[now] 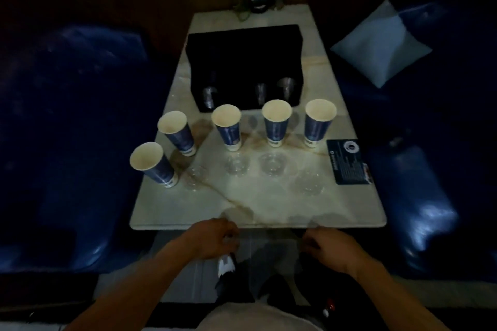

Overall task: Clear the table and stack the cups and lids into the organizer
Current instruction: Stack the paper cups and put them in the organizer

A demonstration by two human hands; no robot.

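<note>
1. Because the five paper cups (225, 126) stand upright and unweighted in a loose row mid-bench, a careless reach over them toward the black organizer (246, 67) behind could, I judge, topple one.
2. Four clear lids (273, 163) lie flat just in front of the cups; being nearly see-through in this dim light, one could easily be missed or swept off the bench (188, 212).
3. Left hand (212, 239) and right hand (326, 246) hover at the near bench edge, fingers curled; whether either pinches anything I cannot tell.
4. Organizer compartments are lost in darkness, only faint glints showing. A dark card (349, 161) sits at the right edge, its print unreadable.
</note>
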